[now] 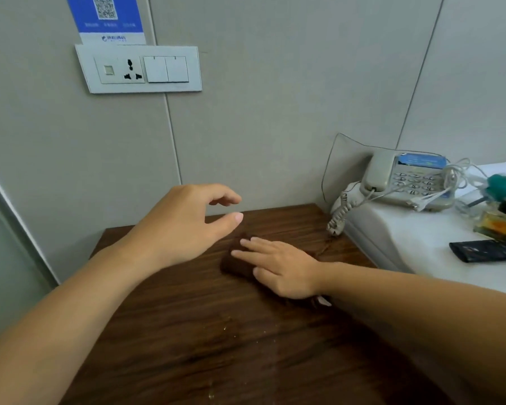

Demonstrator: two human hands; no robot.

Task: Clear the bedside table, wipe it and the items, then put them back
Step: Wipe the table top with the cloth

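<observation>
The dark wooden bedside table [187, 331] fills the lower middle of the head view. A folded brown cloth [235, 263] lies on its top toward the back right. My right hand [278, 267] presses flat on the cloth with straight fingers. My left hand [184, 223] hovers above the table's back left, fingers loosely curved and holding nothing. A grey telephone [406, 179], a white cable [456, 176], a perfume bottle [500, 220], a teal object [503, 185] and a black remote control [488, 249] lie on the white bed [406, 244] at the right.
The telephone's coiled cord [338, 214] hangs over the bed's edge to the table corner. A wall panel with a socket and switches [140, 68] sits above the table, under a blue sign with a QR code [105, 16]. Small crumbs [225, 328] dot the table's front.
</observation>
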